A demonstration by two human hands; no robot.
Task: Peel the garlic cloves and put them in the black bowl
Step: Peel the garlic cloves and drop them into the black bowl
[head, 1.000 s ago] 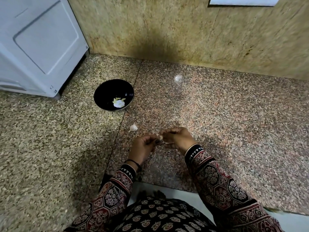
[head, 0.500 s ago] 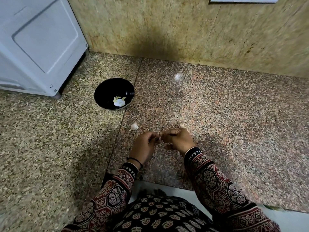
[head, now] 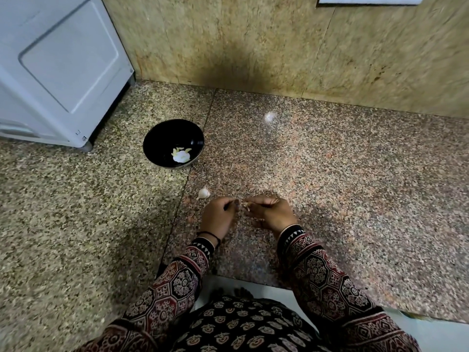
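Currently right hand (head: 270, 212) pinches small pale garlic clove (head: 245, 206); left hand (head: 219, 217) curled just beside it, grip unclear.

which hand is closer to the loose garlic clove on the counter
Left. The left hand is right of the loose garlic clove, toward the person; the right hand is farther right, past the left.

Reaches forward with both forearms in patterned sleeves (head: 177, 283), left hand (head: 218, 217) and right hand (head: 272, 214) knuckles up, fingertips nearly meeting. Pinches a garlic clove (head: 245, 206) in the right fingertips. Curls the left fingers inward just beside it, dark band (head: 210, 235) at that wrist, holding something or nothing, impossible to tell.
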